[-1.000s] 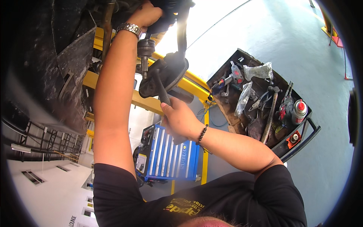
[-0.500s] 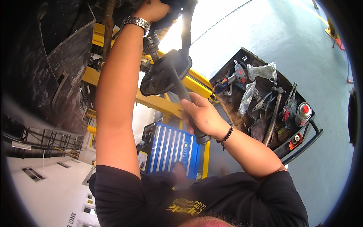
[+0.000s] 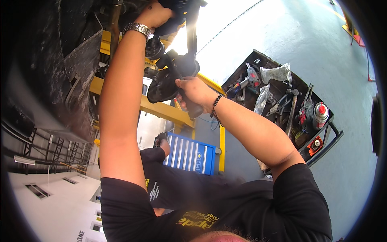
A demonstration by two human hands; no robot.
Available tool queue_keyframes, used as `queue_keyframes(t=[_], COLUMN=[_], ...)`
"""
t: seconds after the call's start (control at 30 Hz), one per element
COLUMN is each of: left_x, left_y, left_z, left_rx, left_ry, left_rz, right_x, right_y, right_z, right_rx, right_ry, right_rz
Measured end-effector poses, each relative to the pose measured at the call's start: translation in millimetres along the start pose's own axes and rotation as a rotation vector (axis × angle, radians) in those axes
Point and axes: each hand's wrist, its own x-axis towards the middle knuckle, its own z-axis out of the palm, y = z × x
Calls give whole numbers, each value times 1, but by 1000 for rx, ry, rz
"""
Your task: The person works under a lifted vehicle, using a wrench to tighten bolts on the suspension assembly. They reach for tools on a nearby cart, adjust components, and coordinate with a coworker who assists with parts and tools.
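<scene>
My left hand (image 3: 156, 15), with a metal watch at the wrist, is raised under the vehicle, its fingers curled on a black suspension part (image 3: 174, 7). Just below it hangs a splined axle joint (image 3: 154, 49), partly hidden by my forearm. A dark, dirty hub-like housing (image 3: 159, 88) hangs lower, with a long arm (image 3: 192, 34) rising from it. My right hand (image 3: 194, 89), with a beaded bracelet, grips a dark bar-like tool (image 3: 193, 108), angled up against the housing; its far end is hard to make out.
A dark wheel liner (image 3: 74, 64) fills the left. Yellow lift beams (image 3: 159, 109) cross behind. A black cart (image 3: 306, 94) at right holds several tools and a spray can. A co-worker (image 3: 161, 177) in a dark shirt reaches toward a blue tool chest (image 3: 189, 155) below.
My right hand and tool have moved up toward the housing since half a second ago. The axle joint has shifted. A co-worker has come into view beside the tool chest.
</scene>
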Motion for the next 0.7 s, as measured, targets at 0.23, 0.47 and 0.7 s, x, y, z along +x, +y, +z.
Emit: queue_keyframes(t=[0.23,0.47,0.7], left_x=[3,7,-10], left_y=[2,-4,11], left_z=[5,11,6], left_rx=[70,56,-247], left_ry=[40,90,17], left_rz=[-65,-109,-30], right_x=[-22,-49,-74], right_y=[-6,0,26], right_z=[9,10,-6], right_rx=[-613,-472,-926], right_ry=[154,113,322], right_rz=[-99,-122,-427])
